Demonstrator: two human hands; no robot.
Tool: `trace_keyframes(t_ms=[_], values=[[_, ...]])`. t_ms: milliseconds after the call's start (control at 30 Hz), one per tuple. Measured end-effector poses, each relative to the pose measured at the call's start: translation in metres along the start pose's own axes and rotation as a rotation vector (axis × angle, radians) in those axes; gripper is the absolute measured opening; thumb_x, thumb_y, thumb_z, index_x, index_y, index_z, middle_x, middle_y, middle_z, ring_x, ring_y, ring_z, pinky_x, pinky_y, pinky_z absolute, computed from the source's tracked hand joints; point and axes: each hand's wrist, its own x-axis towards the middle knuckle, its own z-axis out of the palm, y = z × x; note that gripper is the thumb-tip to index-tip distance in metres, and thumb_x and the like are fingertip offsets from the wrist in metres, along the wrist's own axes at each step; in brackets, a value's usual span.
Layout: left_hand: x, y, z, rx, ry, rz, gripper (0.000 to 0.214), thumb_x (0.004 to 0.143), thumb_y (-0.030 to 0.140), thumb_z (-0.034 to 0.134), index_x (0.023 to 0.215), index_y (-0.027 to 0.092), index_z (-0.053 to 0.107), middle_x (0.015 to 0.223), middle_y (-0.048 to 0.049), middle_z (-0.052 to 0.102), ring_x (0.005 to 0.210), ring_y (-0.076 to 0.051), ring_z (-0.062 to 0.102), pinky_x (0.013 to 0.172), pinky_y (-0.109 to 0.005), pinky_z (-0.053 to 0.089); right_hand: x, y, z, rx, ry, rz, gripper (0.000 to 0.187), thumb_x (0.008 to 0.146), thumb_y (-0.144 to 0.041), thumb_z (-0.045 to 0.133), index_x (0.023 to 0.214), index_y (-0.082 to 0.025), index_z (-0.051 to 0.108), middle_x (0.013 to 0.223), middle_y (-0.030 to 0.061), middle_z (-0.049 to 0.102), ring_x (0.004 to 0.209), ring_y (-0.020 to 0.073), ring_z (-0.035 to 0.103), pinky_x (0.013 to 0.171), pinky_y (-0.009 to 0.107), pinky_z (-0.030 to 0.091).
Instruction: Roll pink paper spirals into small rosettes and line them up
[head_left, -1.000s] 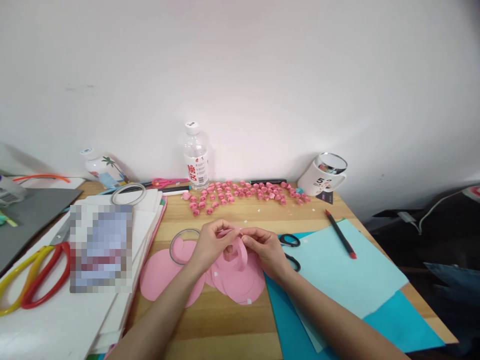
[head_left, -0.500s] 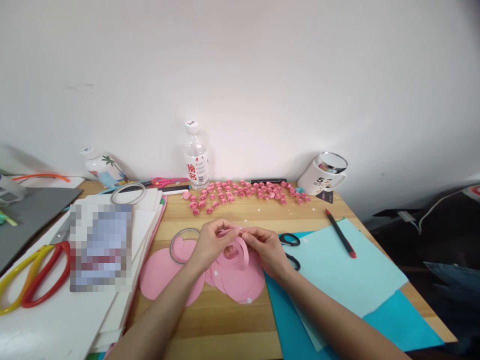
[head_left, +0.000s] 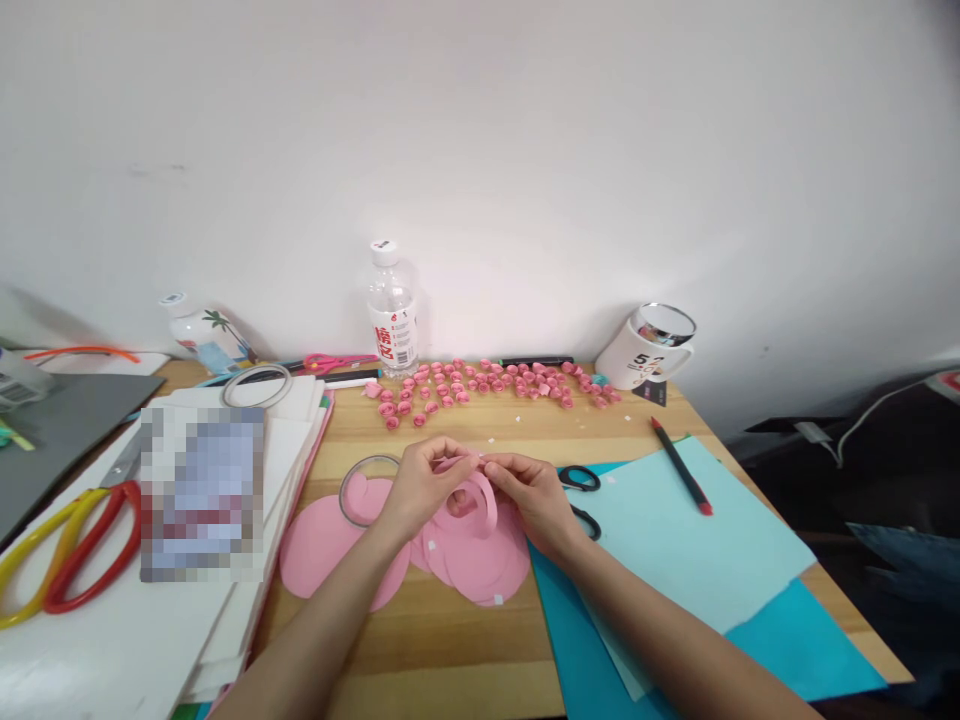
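Observation:
Both hands meet over the middle of the wooden table (head_left: 450,640). My left hand (head_left: 422,487) and my right hand (head_left: 531,492) pinch the top end of a pink paper spiral strip (head_left: 486,497), which curls down in a loop between them. Under the hands lie several pink paper discs (head_left: 330,545). A clear tape ring (head_left: 358,490) rests on the discs just left of my left hand. Black scissors (head_left: 581,492) lie right of my right hand, on the edge of the blue paper.
Many small pink paper roses (head_left: 480,384) line the back of the table. A water bottle (head_left: 391,310), a white mug (head_left: 649,350), a red pencil (head_left: 681,466), light blue sheets (head_left: 697,550), a white paper stack (head_left: 135,620) and red-and-yellow scissors (head_left: 67,550) surround the hands.
The hands stay in place; the fingers have worked the strip's top end slightly, and its loop hangs a little lower and rounder.

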Motion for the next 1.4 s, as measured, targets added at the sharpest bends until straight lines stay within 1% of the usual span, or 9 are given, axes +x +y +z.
trace_keyframes(t_ms=[267, 433, 667, 867, 1033, 1133, 1267, 1400], values=[[0.0003, 0.0008, 0.0008, 0.012, -0.002, -0.002, 0.018, 0.068, 0.032, 0.064, 0.065, 0.015, 0.059, 0.06, 0.0013, 0.059, 0.049, -0.011, 0.055, 0.047, -0.021, 0.044, 0.0003, 0.0006, -0.0005, -0.003, 0.016, 0.002, 0.028, 0.062, -0.041, 0.074, 0.078, -0.018, 0.073, 0.066, 0.0033, 0.071, 0.055, 0.0151, 0.06, 0.058, 0.029, 0.048], [0.0007, -0.0023, 0.0008, 0.017, -0.014, 0.009, 0.019, 0.069, 0.034, 0.064, 0.067, 0.015, 0.06, 0.062, 0.0007, 0.061, 0.05, -0.011, 0.056, 0.048, -0.022, 0.044, 0.0012, 0.0023, -0.0018, 0.003, 0.013, 0.0, 0.025, 0.063, -0.038, 0.074, 0.078, -0.018, 0.072, 0.065, 0.0029, 0.07, 0.055, 0.0141, 0.06, 0.057, 0.027, 0.047], [0.0014, -0.0038, 0.0004, 0.04, -0.012, 0.031, 0.019, 0.069, 0.034, 0.065, 0.069, 0.014, 0.062, 0.067, -0.0013, 0.063, 0.059, -0.013, 0.058, 0.052, -0.022, 0.045, 0.0007, -0.0008, 0.0001, -0.005, 0.048, -0.003, 0.024, 0.06, -0.037, 0.076, 0.071, -0.017, 0.07, 0.062, 0.0017, 0.068, 0.056, 0.0133, 0.059, 0.057, 0.026, 0.046], [0.0015, -0.0024, 0.0009, 0.046, -0.021, 0.039, 0.017, 0.069, 0.031, 0.065, 0.071, 0.014, 0.065, 0.072, -0.0035, 0.066, 0.07, -0.016, 0.061, 0.058, -0.022, 0.046, 0.0021, 0.0004, -0.0012, -0.024, 0.106, -0.034, 0.022, 0.057, -0.034, 0.078, 0.066, -0.017, 0.068, 0.062, 0.0004, 0.067, 0.058, 0.0117, 0.057, 0.059, 0.024, 0.043], [-0.0009, -0.0009, 0.002, 0.041, -0.048, 0.035, 0.015, 0.069, 0.029, 0.064, 0.069, 0.014, 0.064, 0.07, -0.0031, 0.066, 0.067, -0.016, 0.061, 0.057, -0.023, 0.046, 0.0029, 0.0026, -0.0032, -0.082, 0.115, -0.085, 0.021, 0.059, -0.034, 0.077, 0.065, -0.017, 0.067, 0.064, 0.0012, 0.068, 0.062, 0.0129, 0.058, 0.061, 0.025, 0.044], [-0.0005, -0.0012, 0.0017, 0.059, -0.037, 0.05, 0.015, 0.069, 0.029, 0.064, 0.068, 0.014, 0.064, 0.068, -0.0025, 0.065, 0.067, -0.016, 0.06, 0.057, -0.023, 0.045, 0.0025, 0.0024, -0.0041, -0.114, 0.096, -0.102, 0.021, 0.061, -0.035, 0.075, 0.069, -0.017, 0.069, 0.068, 0.0026, 0.069, 0.064, 0.0146, 0.059, 0.063, 0.027, 0.045], [0.0022, -0.0036, -0.0001, 0.062, -0.015, 0.068, 0.016, 0.069, 0.029, 0.063, 0.07, 0.014, 0.065, 0.071, -0.0023, 0.065, 0.068, -0.015, 0.059, 0.06, -0.022, 0.045, 0.0018, 0.0013, -0.0046, -0.105, 0.053, -0.089, 0.026, 0.065, -0.04, 0.072, 0.079, -0.018, 0.072, 0.073, 0.0048, 0.071, 0.067, 0.0172, 0.062, 0.066, 0.03, 0.048], [0.0025, -0.0047, -0.0014, 0.067, -0.007, 0.064, 0.018, 0.07, 0.032, 0.062, 0.069, 0.014, 0.064, 0.069, -0.0016, 0.065, 0.067, -0.014, 0.058, 0.06, -0.022, 0.044, 0.0016, 0.0006, -0.0044, -0.092, 0.036, -0.081, 0.027, 0.066, -0.04, 0.072, 0.082, -0.019, 0.073, 0.074, 0.0049, 0.072, 0.066, 0.0166, 0.062, 0.064, 0.029, 0.048]])
